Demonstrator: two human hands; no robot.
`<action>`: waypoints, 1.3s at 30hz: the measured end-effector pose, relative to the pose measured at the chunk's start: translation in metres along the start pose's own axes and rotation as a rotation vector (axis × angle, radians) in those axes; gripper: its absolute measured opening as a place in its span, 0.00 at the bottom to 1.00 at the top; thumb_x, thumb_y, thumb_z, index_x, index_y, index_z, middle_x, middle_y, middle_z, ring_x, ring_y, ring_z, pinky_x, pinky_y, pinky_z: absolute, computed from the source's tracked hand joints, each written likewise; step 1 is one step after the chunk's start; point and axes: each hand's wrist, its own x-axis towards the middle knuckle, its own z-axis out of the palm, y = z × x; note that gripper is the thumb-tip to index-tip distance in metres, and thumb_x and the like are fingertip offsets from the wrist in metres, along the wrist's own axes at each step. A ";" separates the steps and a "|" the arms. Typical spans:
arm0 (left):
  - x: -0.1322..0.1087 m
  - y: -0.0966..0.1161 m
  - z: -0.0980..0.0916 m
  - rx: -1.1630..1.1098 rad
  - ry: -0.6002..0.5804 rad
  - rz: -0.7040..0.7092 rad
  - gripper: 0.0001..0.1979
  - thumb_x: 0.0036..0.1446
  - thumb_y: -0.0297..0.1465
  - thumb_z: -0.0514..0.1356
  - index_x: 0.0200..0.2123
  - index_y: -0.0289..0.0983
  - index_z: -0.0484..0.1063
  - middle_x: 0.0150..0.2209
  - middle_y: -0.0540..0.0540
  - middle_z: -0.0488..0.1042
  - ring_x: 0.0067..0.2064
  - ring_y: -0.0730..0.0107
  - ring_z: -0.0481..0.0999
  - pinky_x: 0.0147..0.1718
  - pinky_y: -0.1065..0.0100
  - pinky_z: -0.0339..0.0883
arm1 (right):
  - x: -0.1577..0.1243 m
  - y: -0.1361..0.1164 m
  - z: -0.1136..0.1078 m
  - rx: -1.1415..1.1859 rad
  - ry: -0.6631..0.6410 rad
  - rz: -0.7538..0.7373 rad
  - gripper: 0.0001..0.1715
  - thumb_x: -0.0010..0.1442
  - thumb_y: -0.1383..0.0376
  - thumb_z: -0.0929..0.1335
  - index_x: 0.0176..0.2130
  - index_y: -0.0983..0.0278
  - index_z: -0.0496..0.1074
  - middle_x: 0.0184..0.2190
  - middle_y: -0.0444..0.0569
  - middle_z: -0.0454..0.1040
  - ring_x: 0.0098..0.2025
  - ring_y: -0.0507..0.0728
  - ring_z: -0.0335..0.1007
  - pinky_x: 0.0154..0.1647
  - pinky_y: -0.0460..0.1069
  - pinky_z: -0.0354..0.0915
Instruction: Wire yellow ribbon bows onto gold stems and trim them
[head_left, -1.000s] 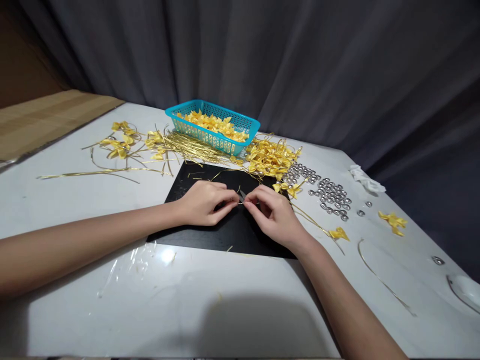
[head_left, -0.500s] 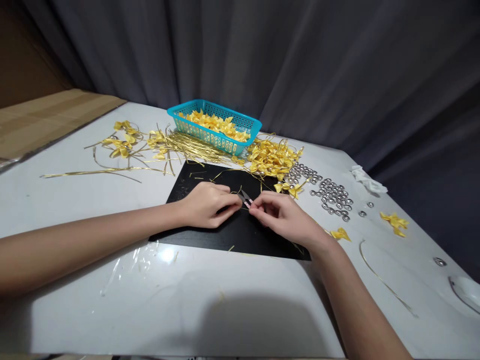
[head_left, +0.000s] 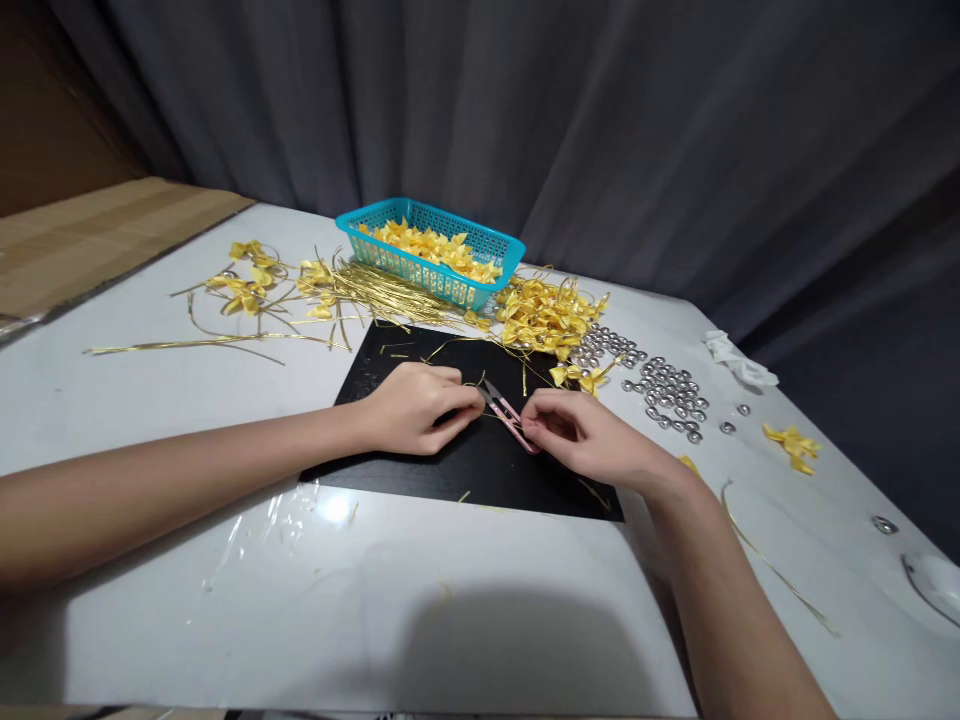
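Both hands rest on a black mat [head_left: 420, 350] in the middle of a white table. My left hand [head_left: 416, 408] is curled, its fingertips pinched on a thin gold wire at its right side. My right hand [head_left: 581, 438] has its fingers closed round the handle end of small pink snips [head_left: 504, 409]. The snips' metal tip points up and left toward the left hand's fingertips. Short gold wire offcuts lie on the mat near both hands.
A teal basket [head_left: 427, 275] of yellow ribbon bows stands at the back. Loose bows [head_left: 544, 315] and gold wires [head_left: 375, 290] lie beside it. Silver beads [head_left: 667, 390] are scattered to the right. Farther right are another bow [head_left: 793, 445], crumpled white paper [head_left: 735, 362] and a long wire [head_left: 772, 570].
My right hand has drawn back to the right and down, and the pink snips, earlier mostly hidden between the hands, now show along their length. The left hand has stayed put.
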 end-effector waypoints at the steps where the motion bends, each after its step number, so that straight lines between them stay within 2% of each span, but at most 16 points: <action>1: 0.000 0.000 0.000 0.000 0.004 0.000 0.12 0.59 0.31 0.51 0.33 0.36 0.74 0.23 0.48 0.72 0.24 0.72 0.72 0.22 0.73 0.58 | 0.000 0.002 -0.001 -0.050 0.006 0.002 0.07 0.56 0.68 0.63 0.26 0.64 0.66 0.21 0.43 0.65 0.21 0.50 0.56 0.20 0.45 0.52; 7: 0.000 0.000 0.001 -0.019 0.014 -0.017 0.12 0.59 0.30 0.52 0.33 0.36 0.75 0.24 0.48 0.73 0.25 0.72 0.72 0.23 0.72 0.59 | -0.001 0.022 -0.013 -0.363 0.177 0.080 0.07 0.56 0.69 0.62 0.26 0.63 0.65 0.24 0.46 0.66 0.24 0.53 0.60 0.24 0.47 0.55; 11: -0.001 0.000 0.001 -0.025 0.025 -0.030 0.11 0.57 0.29 0.52 0.32 0.36 0.75 0.24 0.48 0.72 0.25 0.71 0.72 0.23 0.72 0.60 | -0.003 0.033 -0.020 -0.492 0.328 0.174 0.07 0.59 0.66 0.60 0.28 0.62 0.61 0.29 0.50 0.66 0.27 0.56 0.60 0.26 0.49 0.52; 14: -0.001 0.000 0.000 -0.004 0.040 -0.028 0.11 0.56 0.29 0.53 0.31 0.36 0.75 0.24 0.48 0.71 0.25 0.71 0.72 0.23 0.71 0.59 | -0.004 0.037 -0.021 -0.562 0.378 0.237 0.08 0.62 0.63 0.58 0.30 0.61 0.59 0.33 0.52 0.66 0.30 0.58 0.61 0.26 0.49 0.50; 19: -0.001 0.000 0.001 0.046 0.064 -0.080 0.10 0.54 0.29 0.53 0.30 0.36 0.75 0.23 0.48 0.71 0.28 0.69 0.71 0.23 0.71 0.57 | -0.002 0.036 -0.018 -0.601 0.361 0.316 0.10 0.64 0.62 0.56 0.31 0.61 0.59 0.35 0.52 0.67 0.31 0.58 0.64 0.25 0.49 0.52; 25: 0.002 -0.001 -0.001 0.093 0.052 -0.209 0.09 0.54 0.28 0.53 0.28 0.35 0.73 0.24 0.46 0.71 0.33 0.65 0.70 0.24 0.69 0.55 | -0.005 0.040 -0.025 -0.655 0.438 0.487 0.12 0.64 0.63 0.56 0.35 0.63 0.63 0.37 0.55 0.67 0.30 0.57 0.63 0.26 0.49 0.52; 29: 0.005 -0.002 -0.002 0.101 -0.011 -0.232 0.09 0.55 0.27 0.53 0.28 0.35 0.73 0.26 0.45 0.73 0.37 0.60 0.69 0.30 0.66 0.59 | -0.013 0.055 -0.033 -0.649 0.507 0.612 0.13 0.63 0.63 0.57 0.35 0.66 0.66 0.36 0.58 0.68 0.27 0.57 0.63 0.27 0.50 0.55; 32: 0.006 -0.005 -0.002 0.119 -0.050 -0.253 0.10 0.56 0.28 0.53 0.29 0.34 0.74 0.32 0.42 0.74 0.41 0.56 0.68 0.36 0.60 0.61 | -0.017 0.062 -0.040 -0.596 0.601 0.656 0.13 0.61 0.63 0.58 0.34 0.67 0.67 0.35 0.59 0.69 0.28 0.59 0.64 0.28 0.53 0.58; 35: 0.008 -0.008 -0.011 0.140 -0.089 -0.230 0.10 0.56 0.29 0.53 0.30 0.34 0.74 0.39 0.40 0.75 0.45 0.53 0.69 0.43 0.54 0.59 | -0.021 0.046 -0.047 -0.503 0.752 0.626 0.11 0.61 0.63 0.58 0.35 0.66 0.66 0.37 0.58 0.69 0.32 0.59 0.66 0.32 0.54 0.62; 37: 0.009 -0.009 -0.030 0.137 -0.135 -0.181 0.09 0.56 0.30 0.55 0.31 0.35 0.74 0.41 0.41 0.75 0.45 0.55 0.70 0.45 0.54 0.59 | -0.032 0.021 -0.052 -0.407 0.847 0.525 0.10 0.61 0.62 0.59 0.39 0.64 0.65 0.39 0.55 0.70 0.31 0.55 0.66 0.33 0.51 0.65; 38: 0.010 -0.010 -0.044 0.132 -0.156 -0.169 0.09 0.56 0.31 0.55 0.35 0.36 0.74 0.43 0.41 0.75 0.46 0.56 0.70 0.47 0.55 0.59 | -0.043 0.008 -0.054 -0.334 0.890 0.434 0.12 0.61 0.60 0.60 0.43 0.62 0.63 0.41 0.52 0.70 0.30 0.53 0.66 0.31 0.50 0.66; 39: 0.011 -0.010 -0.061 0.087 -0.169 -0.178 0.12 0.57 0.33 0.55 0.42 0.36 0.73 0.46 0.41 0.74 0.48 0.56 0.70 0.48 0.56 0.59 | -0.056 -0.004 -0.055 -0.157 0.938 0.209 0.18 0.58 0.57 0.65 0.47 0.61 0.62 0.43 0.52 0.70 0.30 0.53 0.67 0.30 0.49 0.67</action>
